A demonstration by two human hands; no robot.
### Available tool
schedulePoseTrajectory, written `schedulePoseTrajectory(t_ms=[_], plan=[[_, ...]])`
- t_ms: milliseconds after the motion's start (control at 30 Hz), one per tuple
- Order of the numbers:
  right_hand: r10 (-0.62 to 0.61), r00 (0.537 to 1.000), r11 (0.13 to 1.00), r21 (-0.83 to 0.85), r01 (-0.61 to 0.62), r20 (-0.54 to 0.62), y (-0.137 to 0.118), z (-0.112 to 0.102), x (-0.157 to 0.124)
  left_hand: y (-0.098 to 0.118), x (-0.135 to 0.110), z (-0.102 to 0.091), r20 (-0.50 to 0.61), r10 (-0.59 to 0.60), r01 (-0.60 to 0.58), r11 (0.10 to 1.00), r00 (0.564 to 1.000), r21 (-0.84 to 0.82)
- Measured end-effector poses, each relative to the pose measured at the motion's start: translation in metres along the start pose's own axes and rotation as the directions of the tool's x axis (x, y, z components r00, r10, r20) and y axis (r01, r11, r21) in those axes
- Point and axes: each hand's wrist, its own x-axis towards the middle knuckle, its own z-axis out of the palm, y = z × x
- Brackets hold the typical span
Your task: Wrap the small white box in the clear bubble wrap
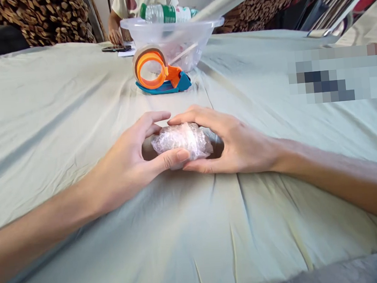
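A small bundle wrapped in clear bubble wrap (182,141) lies on the pale green cloth (58,126) at the middle of the table. My left hand (134,161) cups it from the left, thumb pressed along its near side and fingers curled over the top. My right hand (233,142) holds it from the right, fingers reaching across its top to meet the left fingertips. What is inside the wrap is hidden.
An orange and blue tape dispenser (159,71) stands beyond the bundle. Behind it is a clear plastic bowl (211,25) with a water bottle (165,12) and a roll lying across it. Another person's hand (114,35) rests by a phone (116,48) at the far edge.
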Motion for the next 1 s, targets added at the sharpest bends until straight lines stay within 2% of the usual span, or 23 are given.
schedulePoseTrajectory(t_ms=[167,267,333,400,467,500,533,633,767,867,1000], plan=[[-0.026,0.996,0.998,0.057,0.031,-0.089,-0.002,0.004,0.000,0.004,-0.003,-0.001,0.017,0.016,-0.016,1.000,1.000,0.010],[0.052,0.990,0.991,0.126,-0.035,-0.131,0.000,0.008,-0.001,0.004,-0.002,-0.002,-0.073,0.114,-0.110,0.993,0.991,0.053],[0.141,0.977,0.978,0.173,-0.114,-0.157,0.003,0.010,-0.002,0.003,-0.001,-0.003,-0.157,0.266,-0.241,0.957,0.951,0.162],[0.224,0.960,0.954,0.237,-0.181,-0.166,0.007,0.011,-0.001,0.002,0.000,-0.004,-0.203,0.437,-0.361,0.875,0.876,0.322],[0.287,0.947,0.920,0.317,-0.230,-0.145,0.008,0.010,0.001,0.001,0.001,-0.007,-0.200,0.538,-0.406,0.789,0.819,0.461],[0.309,0.942,0.901,0.355,-0.248,-0.127,0.009,0.009,0.002,0.001,0.001,-0.008,-0.193,0.556,-0.405,0.763,0.808,0.503],[0.327,0.939,0.884,0.387,-0.264,-0.107,0.008,0.008,0.003,0.001,0.001,-0.008,-0.184,0.566,-0.405,0.747,0.804,0.527],[0.338,0.936,0.876,0.394,-0.277,-0.094,0.006,0.004,0.003,0.003,0.000,-0.009,-0.165,0.538,-0.385,0.755,0.827,0.531],[0.273,0.933,0.934,0.298,-0.199,-0.233,0.004,0.004,0.002,0.006,-0.003,-0.005,-0.237,0.456,-0.326,0.839,0.858,0.435],[0.266,0.910,0.944,0.275,-0.180,-0.317,0.005,0.005,0.001,0.008,-0.005,-0.003,-0.266,0.448,-0.331,0.860,0.853,0.387],[0.274,0.917,0.944,0.264,-0.199,-0.291,0.005,0.006,0.000,0.011,-0.006,-0.003,-0.249,0.492,-0.337,0.812,0.834,0.476]])
